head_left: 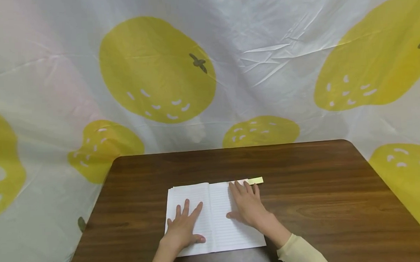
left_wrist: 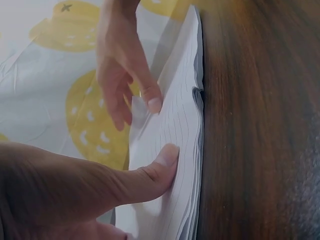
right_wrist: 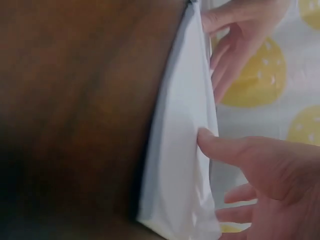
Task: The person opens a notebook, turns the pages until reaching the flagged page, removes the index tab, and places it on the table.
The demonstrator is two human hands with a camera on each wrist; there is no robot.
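Flat hands (head_left: 217,220) press notebook (head_left: 221,224) — open.

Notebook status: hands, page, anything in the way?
Left hand and right hand flat on open lined notebook, fingers straight. Yellow strip at its top right corner. Nothing in the way.

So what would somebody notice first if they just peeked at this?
Probably the open lined notebook lying on the dark wooden table, with the left hand and right hand pressed flat on its pages. Then the cloth with big yellow fruit hanging behind.
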